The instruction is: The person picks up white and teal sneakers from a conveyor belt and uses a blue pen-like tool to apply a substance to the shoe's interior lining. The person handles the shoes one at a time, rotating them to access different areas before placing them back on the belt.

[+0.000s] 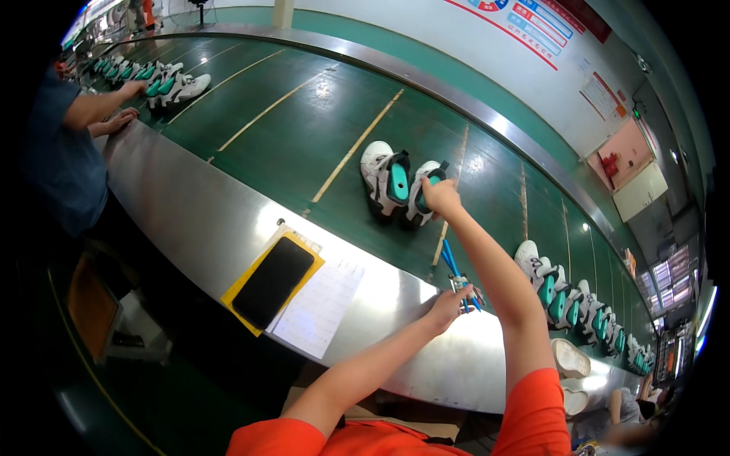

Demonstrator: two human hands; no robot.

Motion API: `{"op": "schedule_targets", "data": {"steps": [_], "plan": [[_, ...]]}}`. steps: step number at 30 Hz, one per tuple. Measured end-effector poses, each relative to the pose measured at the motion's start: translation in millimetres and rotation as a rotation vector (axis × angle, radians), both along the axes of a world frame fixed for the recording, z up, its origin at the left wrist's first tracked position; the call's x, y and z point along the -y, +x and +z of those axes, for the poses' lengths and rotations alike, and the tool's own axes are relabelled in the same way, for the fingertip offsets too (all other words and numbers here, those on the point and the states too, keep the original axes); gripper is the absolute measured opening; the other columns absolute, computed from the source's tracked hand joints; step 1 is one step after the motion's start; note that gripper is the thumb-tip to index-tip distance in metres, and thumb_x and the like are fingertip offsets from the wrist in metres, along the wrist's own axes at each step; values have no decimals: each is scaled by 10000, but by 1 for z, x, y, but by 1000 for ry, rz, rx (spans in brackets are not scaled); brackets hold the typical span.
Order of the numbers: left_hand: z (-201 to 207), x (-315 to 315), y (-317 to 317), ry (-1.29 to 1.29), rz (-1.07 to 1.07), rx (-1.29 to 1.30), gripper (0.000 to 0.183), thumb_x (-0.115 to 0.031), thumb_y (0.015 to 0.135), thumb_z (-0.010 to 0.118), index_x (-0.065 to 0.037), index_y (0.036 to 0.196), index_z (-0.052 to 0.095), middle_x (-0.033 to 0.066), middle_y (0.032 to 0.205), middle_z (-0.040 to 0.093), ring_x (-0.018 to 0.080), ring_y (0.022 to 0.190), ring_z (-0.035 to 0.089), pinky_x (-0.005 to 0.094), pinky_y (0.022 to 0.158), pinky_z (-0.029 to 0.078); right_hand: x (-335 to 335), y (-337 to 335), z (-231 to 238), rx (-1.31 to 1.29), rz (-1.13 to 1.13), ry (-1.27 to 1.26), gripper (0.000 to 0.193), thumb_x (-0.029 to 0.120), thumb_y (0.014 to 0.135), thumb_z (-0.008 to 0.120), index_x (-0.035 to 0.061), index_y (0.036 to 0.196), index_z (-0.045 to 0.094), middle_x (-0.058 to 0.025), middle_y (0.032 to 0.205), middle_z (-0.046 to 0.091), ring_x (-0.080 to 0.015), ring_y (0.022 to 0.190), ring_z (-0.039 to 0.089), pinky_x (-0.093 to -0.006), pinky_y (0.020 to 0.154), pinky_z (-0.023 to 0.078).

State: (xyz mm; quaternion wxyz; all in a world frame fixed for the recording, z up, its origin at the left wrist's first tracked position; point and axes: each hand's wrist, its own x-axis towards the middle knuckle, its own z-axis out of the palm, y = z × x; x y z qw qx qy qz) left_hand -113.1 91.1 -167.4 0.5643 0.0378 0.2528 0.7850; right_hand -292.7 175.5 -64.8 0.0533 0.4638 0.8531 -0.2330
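A pair of white and black sneakers with green insoles stands on the green conveyor belt ahead of me. My right hand (443, 200) reaches up to the right sneaker (417, 205), its fingers closed at the opening. Beside it, the left sneaker (380, 181) stands untouched. Over the metal edge, nearer to me, my left hand (449, 310) is closed around a slim blue-handled tool (450, 260) with metal parts. Its blue ends stick out above and below the fingers; its exact kind is unclear.
A black phone (274, 281) lies on a yellow pad and written paper sheet (323, 308) on the metal ledge (186, 201). More sneakers (563, 296) line the belt (304, 137) at right; others (179, 90) stand at far left, near a co-worker's hands. Pale shoe-shaped pieces (570, 359) lie at lower right.
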Motion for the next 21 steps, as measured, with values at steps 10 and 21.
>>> {"op": "schedule_targets", "data": {"steps": [10, 21], "plan": [[-3, 1, 2, 38, 2, 11, 225, -308, 892, 487, -100, 955, 544, -1, 901, 583, 118, 872, 541, 327, 789, 440, 56, -21, 8, -389, 755, 711, 750, 356, 725, 659, 186, 1344, 272, -234, 1227, 377, -383, 1000, 481, -421, 841, 435], [-15, 0, -7, 315, -110, 41, 253, -243, 886, 493, -44, 1041, 491, 90, 997, 553, 196, 932, 533, 331, 788, 462, 79, -88, -45, 60, 83, 963, 199, 227, 832, 477, 108, 970, 556, -162, 918, 374, -343, 763, 509, -434, 356, 490]]}}
